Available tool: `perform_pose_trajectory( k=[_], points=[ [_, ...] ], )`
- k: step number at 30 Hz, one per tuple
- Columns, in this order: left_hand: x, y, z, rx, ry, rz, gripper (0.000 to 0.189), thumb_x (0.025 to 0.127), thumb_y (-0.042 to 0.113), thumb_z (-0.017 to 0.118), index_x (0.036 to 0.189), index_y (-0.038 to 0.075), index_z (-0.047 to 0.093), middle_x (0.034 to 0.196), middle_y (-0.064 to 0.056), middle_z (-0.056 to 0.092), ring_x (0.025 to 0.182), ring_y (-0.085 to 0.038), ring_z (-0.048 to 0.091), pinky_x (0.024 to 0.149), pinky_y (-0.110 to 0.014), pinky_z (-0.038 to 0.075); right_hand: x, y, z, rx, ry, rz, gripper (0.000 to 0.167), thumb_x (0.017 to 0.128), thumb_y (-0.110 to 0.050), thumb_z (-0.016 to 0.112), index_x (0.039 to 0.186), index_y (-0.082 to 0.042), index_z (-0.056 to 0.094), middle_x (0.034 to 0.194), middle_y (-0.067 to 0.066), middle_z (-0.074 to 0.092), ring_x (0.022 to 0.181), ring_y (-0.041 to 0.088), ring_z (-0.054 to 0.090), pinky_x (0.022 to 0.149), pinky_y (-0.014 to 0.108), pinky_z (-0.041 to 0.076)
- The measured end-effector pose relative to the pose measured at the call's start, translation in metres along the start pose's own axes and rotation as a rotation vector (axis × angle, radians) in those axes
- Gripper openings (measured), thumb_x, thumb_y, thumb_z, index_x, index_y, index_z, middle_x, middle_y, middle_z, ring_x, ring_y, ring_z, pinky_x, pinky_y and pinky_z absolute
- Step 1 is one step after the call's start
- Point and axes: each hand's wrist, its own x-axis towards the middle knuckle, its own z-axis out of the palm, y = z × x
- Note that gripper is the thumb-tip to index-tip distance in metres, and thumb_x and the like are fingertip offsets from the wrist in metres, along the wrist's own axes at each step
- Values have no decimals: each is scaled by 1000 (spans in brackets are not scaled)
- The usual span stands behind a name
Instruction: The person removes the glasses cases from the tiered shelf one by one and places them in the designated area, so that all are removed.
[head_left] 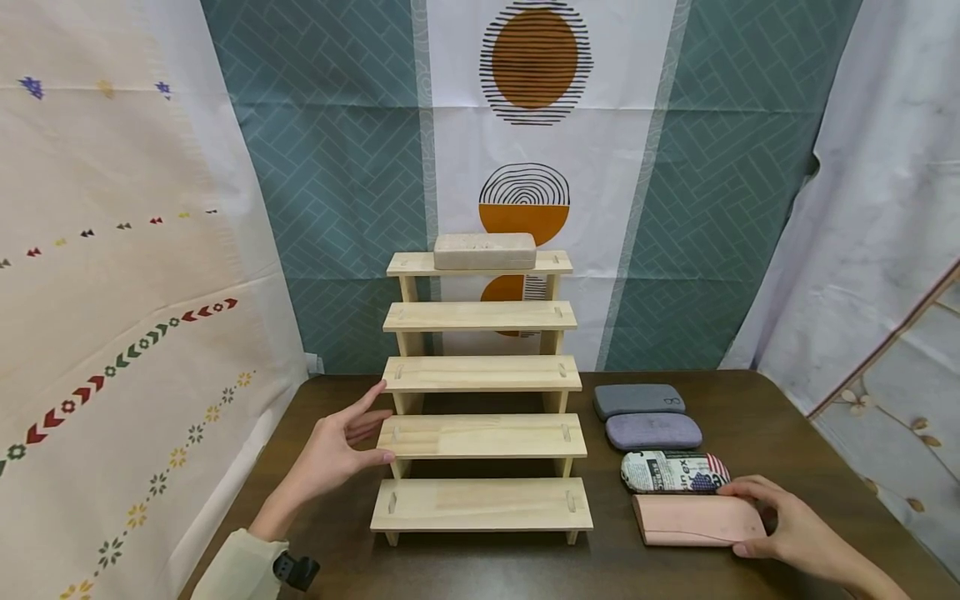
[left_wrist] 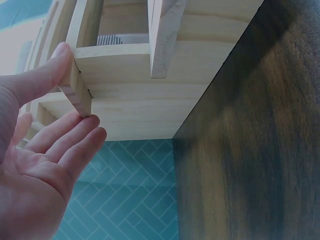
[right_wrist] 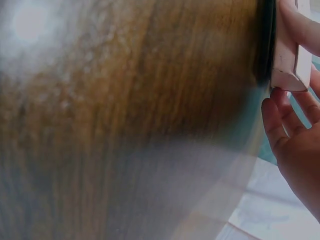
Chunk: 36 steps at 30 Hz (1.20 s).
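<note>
A tiered wooden display stand stands on the dark table. At the left end of its second board from the bottom, my left hand pinches the board between thumb and fingers; the wrist view shows the thumb on one edge and fingertips on the other. Over to the right lies a pink glasses case, whose right end my right hand grips, thumb at the near edge and fingers at the far one. Part of that case shows in the right wrist view.
Behind the pink case lie a newsprint-patterned case, a purple case and a grey-blue case. A whitish case rests on the stand's top board. Fabric curtains enclose the table at the back and sides.
</note>
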Motion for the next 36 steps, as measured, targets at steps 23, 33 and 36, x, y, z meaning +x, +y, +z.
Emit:
perform_pose_trajectory(
  k=[23, 33, 36],
  points=[
    [0, 1, 1, -10, 0, 27, 105, 78, 9, 95, 166, 22, 38, 136, -23, 66, 126, -34, 66, 100, -53, 55, 1, 5, 3, -33, -22, 17, 62, 66, -14, 101, 121, -11, 72, 120, -8, 63, 102, -4, 55, 78, 13, 46],
    [0, 0, 1, -8, -3, 18, 105, 79, 9, 94, 166, 22, 38, 137, -24, 65, 127, -35, 65, 100, -55, 53, 0, 5, 2, -51, 3, 15, 63, 64, -15, 102, 120, -12, 73, 119, -8, 63, 104, -4, 55, 80, 8, 41],
    [0, 0, 1, -10, -2, 17, 105, 79, 9, 94, 166, 22, 38, 137, -24, 65, 127, -36, 65, 100, -55, 54, 0, 6, 2, -56, 5, 17, 63, 64, -15, 102, 119, -12, 73, 120, -8, 62, 105, -4, 55, 81, 9, 43]
  ],
)
